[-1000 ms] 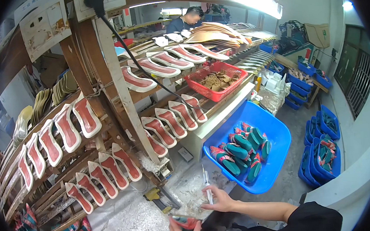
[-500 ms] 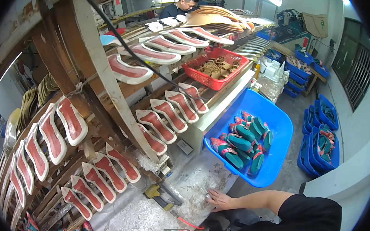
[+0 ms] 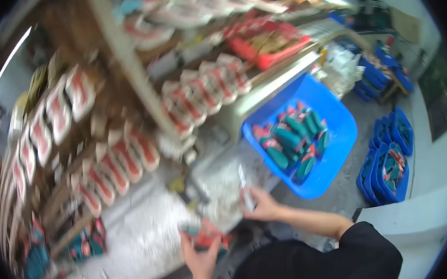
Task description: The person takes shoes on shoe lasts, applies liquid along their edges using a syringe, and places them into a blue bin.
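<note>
Over the near edge of the worktable point(image 3: 151, 218), my left hand point(image 3: 200, 259) grips a red-and-green shoe upper point(image 3: 206, 234), thumb on one side and fingers on the other. My right hand point(image 3: 261, 206) is a short way to its right, closed around a thin, pale, upright tool point(image 3: 243, 177). Blur hides what kind of tool it is. A blue tub point(image 3: 346, 124) stands beyond my right hand, holding a heap of red-and-green shoe pieces point(image 3: 287, 134), several with green undersides up.
Wooden racks on the left carry rows of red-and-white insole-like pieces point(image 3: 59, 113). A red basket point(image 3: 267, 58) of small tan scraps sits on the upper shelf. More blue tubs point(image 3: 405, 170) stand on the floor at right. Red-and-green pieces point(image 3: 85, 245) lie under the left rack.
My right hand has lifted off the tabletop and now grips the thin tool. My left hand has come further into view with the shoe upper. The whole view has shifted and blurred.
</note>
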`<control>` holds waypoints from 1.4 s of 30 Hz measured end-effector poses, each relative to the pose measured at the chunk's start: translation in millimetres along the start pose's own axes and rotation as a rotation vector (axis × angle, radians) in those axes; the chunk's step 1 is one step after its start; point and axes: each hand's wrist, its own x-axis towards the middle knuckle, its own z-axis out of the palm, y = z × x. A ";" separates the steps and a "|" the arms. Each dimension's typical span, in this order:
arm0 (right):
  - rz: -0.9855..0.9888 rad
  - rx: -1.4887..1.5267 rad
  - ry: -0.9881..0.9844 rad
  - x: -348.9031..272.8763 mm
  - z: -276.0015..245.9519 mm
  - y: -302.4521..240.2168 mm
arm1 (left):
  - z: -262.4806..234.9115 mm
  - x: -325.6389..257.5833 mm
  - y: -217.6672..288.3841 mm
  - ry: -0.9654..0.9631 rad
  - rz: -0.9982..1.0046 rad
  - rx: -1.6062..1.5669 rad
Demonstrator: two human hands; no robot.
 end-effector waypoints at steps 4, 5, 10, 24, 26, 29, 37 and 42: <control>-0.227 0.413 -0.151 -6.6 -93.1 -134.2 | -4.1 9.5 52.8 -0.129 0.195 0.091; -0.292 0.532 -0.187 -11.3 -103.4 -152.8 | -5.8 9.0 61.8 -0.115 0.175 0.095; -0.588 0.534 -0.371 -21.5 -114.7 -192.3 | -15.7 -9.4 97.2 -0.191 0.266 0.054; -0.737 0.367 -0.622 -18.5 -115.0 -209.5 | -29.3 -33.2 124.9 -0.213 0.404 0.148; -0.751 0.345 -0.597 -14.0 -111.6 -210.4 | -29.4 -32.0 125.4 -0.204 0.433 0.146; -0.737 0.295 -0.638 -10.1 -114.7 -211.7 | -30.8 -30.1 124.5 -0.208 0.434 0.113; -0.760 0.321 -0.623 -4.5 -119.8 -220.2 | -32.8 -28.0 123.1 -0.194 0.410 0.132; -0.747 0.251 -0.665 -3.1 -114.4 -221.1 | -31.5 -27.3 122.3 -0.204 0.408 0.098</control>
